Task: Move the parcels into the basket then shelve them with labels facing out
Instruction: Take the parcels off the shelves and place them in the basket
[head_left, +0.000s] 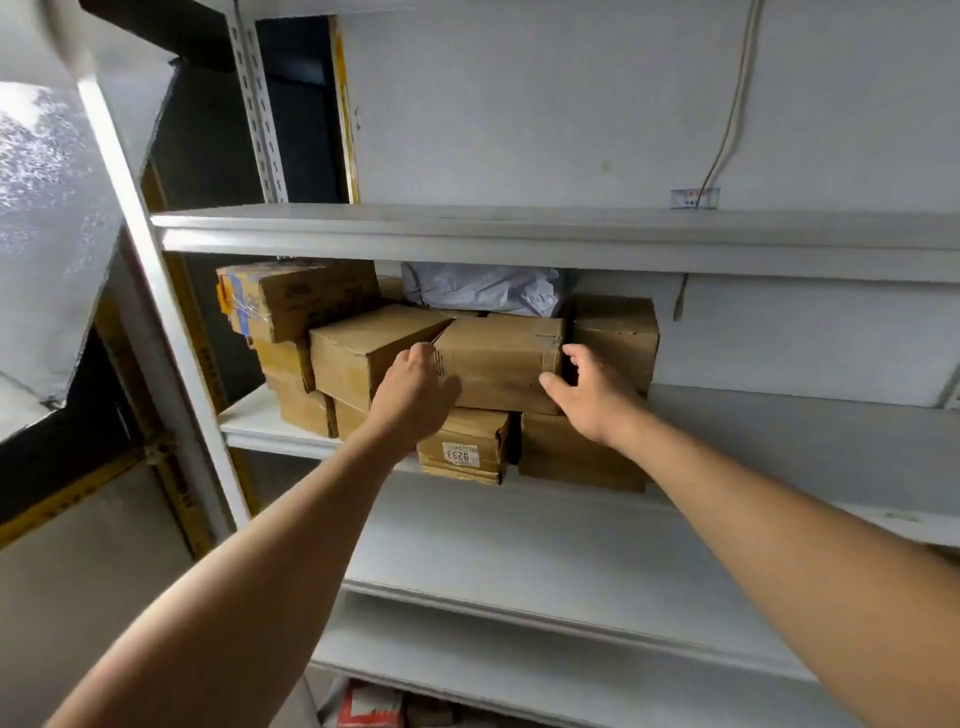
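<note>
From the head camera, both bare arms reach up to a stack of cardboard parcels on a white metal shelf (270, 421). The box (498, 358) between the hands is plain brown cardboard, wider than it is tall, its long axis running left to right along the shelf and its broad front face turned toward the camera. That face looks bare; a strip of worn tape crosses its right edge, and some dark printing shows at its left edge just beside the fingers. It sits in the upper layer of the stack, on top of two lower boxes.

The left hand (415, 384) lies against the box's left front corner, fingers curled over the edge, thumb spread across the front face. The right hand (592, 389) is at the box's right end, thumb laid on the front face and fingers reaching round the side, into the gap beside a taller box (615, 332). Whether either hand grips firmly or only touches I cannot tell.

Left of the held box, an angled box (363, 348) is turned so that one corner points outward. Behind that, a taped box (291, 296) with blue and orange markings tops the left-hand pile. Below, a small box (465, 447) shows a white label reading 0233, upside down, facing out. A grey plastic bag parcel (483, 288) lies at the back on top of the stack. An upper shelf (519, 228) runs above, and a white cable (732, 104) hangs down the wall.
</note>
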